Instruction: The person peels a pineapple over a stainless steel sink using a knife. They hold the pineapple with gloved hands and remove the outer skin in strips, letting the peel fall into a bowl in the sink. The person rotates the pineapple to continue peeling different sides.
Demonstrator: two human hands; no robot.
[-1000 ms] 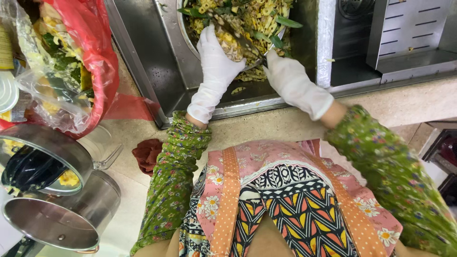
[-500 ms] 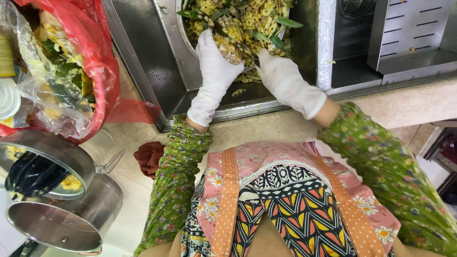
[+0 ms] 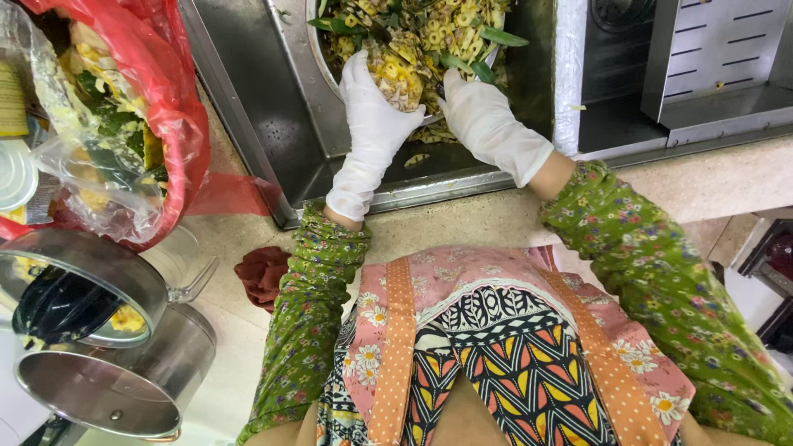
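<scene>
Two white-gloved hands work a round steel bowl (image 3: 324,58) heaped w/ yellow pineapple peel and green leaves, set in the steel sink (image 3: 248,99) at the table's far edge. Left hand (image 3: 372,107) cups a knobbly yellow pineapple chunk (image 3: 396,70) from below, fingers curled round it; right hand (image 3: 483,120) rests half-open on the scraps beside, holding nothing clear. The chunk looks wet, slippery, firm but bruisable; best gripped across its rough rind. Its long axis appears to run away from the person, toward the bowl's middle. Red plastic bag (image 3: 157,91) of peelings hangs at the left.
</scene>
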